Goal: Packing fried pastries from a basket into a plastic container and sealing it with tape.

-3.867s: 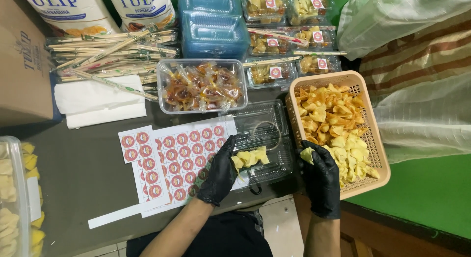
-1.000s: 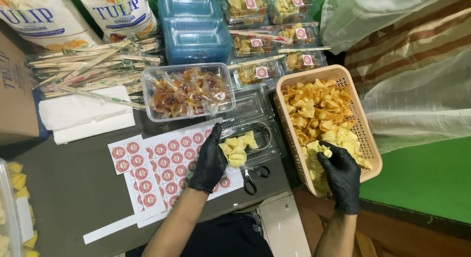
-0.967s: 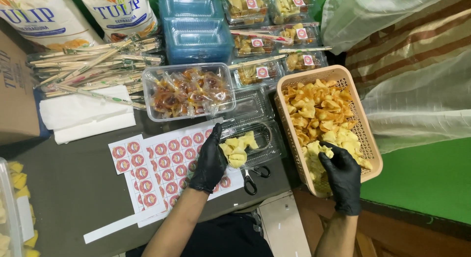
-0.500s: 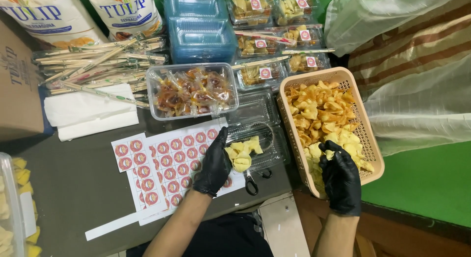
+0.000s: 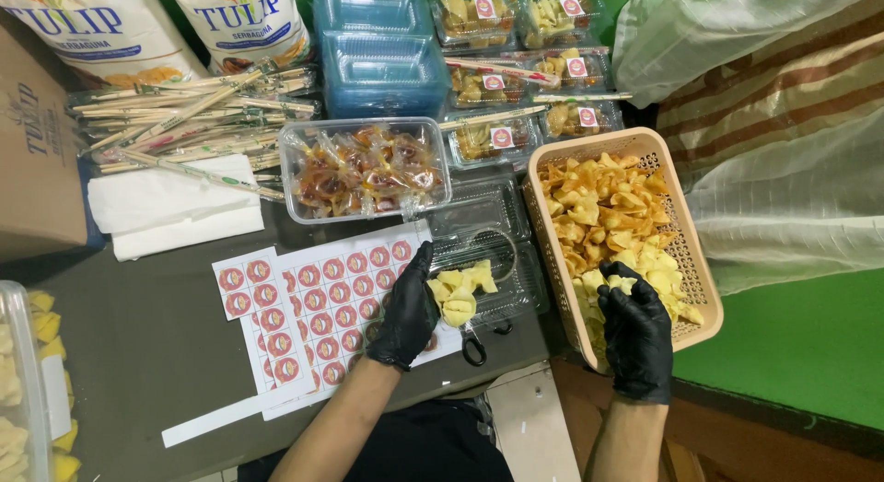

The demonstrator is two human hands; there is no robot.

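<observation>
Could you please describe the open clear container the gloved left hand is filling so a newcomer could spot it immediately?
Start at the tan basket of fried chips. Just left of it lies the open clear container, beside the left hand. Unlike the sealed, stickered boxes behind, it holds only a few pale pieces.

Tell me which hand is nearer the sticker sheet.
Left. The left hand lies on the sticker sheet's right edge, beside the open clear tray of chips. The right hand is well off to the right, in the orange basket.
</observation>
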